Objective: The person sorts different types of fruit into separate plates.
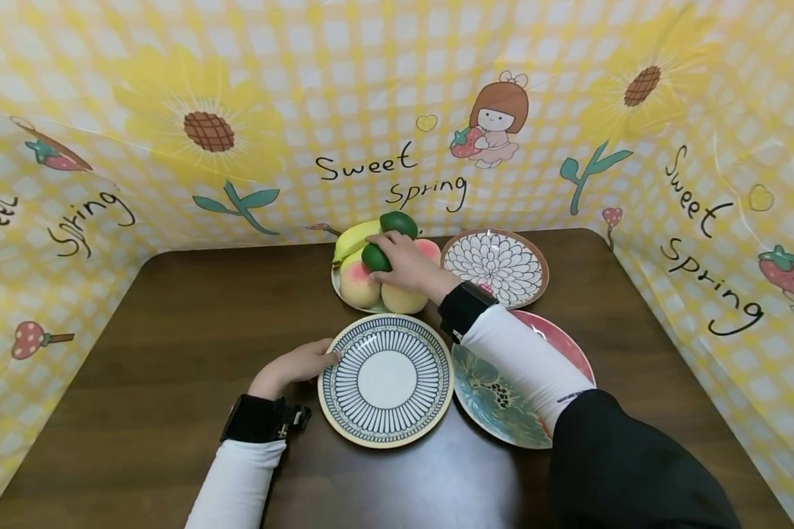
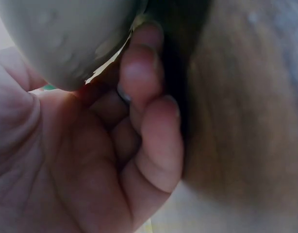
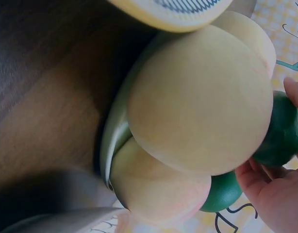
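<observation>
My left hand (image 1: 298, 365) grips the left rim of a white plate (image 1: 387, 380) with blue-black radiating lines, thumb over the edge; in the left wrist view its fingers (image 2: 161, 141) curl below the plate's underside (image 2: 66, 39). Over the fruit pile, my right hand (image 1: 406, 263) pinches a dark green lime (image 1: 375, 258) between thumb and fingers. Around that hand lie yellow bananas (image 1: 357, 239), a second lime (image 1: 399, 222) and several pink-tinged peaches (image 1: 359, 286), all on a pale plate (image 1: 336, 283). Large in the right wrist view is one peach (image 3: 200, 99).
A brown-rimmed plate with a petal pattern (image 1: 492, 264) stands at the back right. In front of it, a red and green floral plate (image 1: 496, 393) lies partly under my right sleeve. The brown table (image 1: 205, 330) meets yellow checked cloth walls (image 1: 291, 88).
</observation>
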`<state>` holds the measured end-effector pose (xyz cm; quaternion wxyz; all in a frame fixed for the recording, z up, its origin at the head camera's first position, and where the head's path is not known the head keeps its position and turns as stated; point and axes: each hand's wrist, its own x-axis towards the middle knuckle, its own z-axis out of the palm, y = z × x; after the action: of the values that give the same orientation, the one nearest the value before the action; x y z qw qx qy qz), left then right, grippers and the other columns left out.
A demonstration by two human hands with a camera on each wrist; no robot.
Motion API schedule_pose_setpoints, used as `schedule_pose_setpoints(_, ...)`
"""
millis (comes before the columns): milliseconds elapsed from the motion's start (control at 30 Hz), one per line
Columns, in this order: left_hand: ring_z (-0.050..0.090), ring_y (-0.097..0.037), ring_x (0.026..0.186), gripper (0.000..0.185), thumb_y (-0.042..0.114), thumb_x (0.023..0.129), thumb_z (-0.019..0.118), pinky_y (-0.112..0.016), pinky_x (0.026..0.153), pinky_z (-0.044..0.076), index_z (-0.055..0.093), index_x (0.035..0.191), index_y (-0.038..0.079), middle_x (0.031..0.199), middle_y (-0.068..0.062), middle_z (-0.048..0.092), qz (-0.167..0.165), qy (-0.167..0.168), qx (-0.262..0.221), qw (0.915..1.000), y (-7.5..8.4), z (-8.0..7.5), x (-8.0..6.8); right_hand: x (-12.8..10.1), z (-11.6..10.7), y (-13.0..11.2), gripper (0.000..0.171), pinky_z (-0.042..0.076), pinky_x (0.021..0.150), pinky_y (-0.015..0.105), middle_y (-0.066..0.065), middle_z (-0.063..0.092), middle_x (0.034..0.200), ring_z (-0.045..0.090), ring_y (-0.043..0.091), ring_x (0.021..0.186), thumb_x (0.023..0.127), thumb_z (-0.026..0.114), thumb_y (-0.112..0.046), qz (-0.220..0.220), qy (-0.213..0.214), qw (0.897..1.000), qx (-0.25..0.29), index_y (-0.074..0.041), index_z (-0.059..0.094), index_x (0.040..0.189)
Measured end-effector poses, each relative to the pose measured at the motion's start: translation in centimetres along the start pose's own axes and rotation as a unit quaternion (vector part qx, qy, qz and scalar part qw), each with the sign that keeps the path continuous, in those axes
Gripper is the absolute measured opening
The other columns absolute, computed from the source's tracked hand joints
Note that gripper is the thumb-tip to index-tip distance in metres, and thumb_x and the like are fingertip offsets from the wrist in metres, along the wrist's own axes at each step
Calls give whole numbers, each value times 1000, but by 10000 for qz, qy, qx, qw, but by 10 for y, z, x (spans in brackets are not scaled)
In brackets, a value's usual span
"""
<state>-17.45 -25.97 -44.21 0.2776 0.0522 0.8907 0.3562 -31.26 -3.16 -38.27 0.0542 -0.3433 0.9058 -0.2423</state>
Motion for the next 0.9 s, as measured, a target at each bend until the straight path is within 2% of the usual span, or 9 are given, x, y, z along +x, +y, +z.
schedule_pose_setpoints(133,60,-29,119,51,22,109,43,-49,108,44,39,150,-8,125,-21,65,12,-66,124,9999,3,-3,1,-1,0,0,72,41,115,49,24,39,156,42,40,142,97,72,-29,33,125,9999,-11,-12,37,157)
schedule_pose_setpoints(333,60,-30,121,52,22,109,42,-51,112,43,38,151,-8,128,-21,65,-69,-73,152,9998,5,0,-1,-2,5,1,69,41,115,48,24,41,155,43,39,142,96,72,-26,5,274,9996,46,-10,40,155)
schedule_pose_setpoints(567,57,-32,127,51,24,109,42,-54,114,41,42,150,-6,131,-21,64,-102,-54,142,9998,0,2,-3,-7,1,-6,67,46,111,48,26,41,154,54,39,133,97,71,-24,-80,406,9989,209,-8,40,155)
schedule_pose_setpoints(733,55,-34,131,51,24,110,41,-55,116,38,41,151,-6,134,-22,63,16,2,157,9999,-2,3,0,-26,-10,-9,64,51,104,48,26,45,152,61,38,123,96,71,-22,-409,392,9983,102,-7,43,152)
schedule_pose_setpoints(900,60,-31,120,46,22,110,42,-52,112,42,47,145,-7,121,-21,67,58,154,366,9992,1,1,2,-52,-15,-13,64,51,104,47,25,52,143,61,34,121,96,70,-19,-919,-23,9957,-136,-2,42,151)
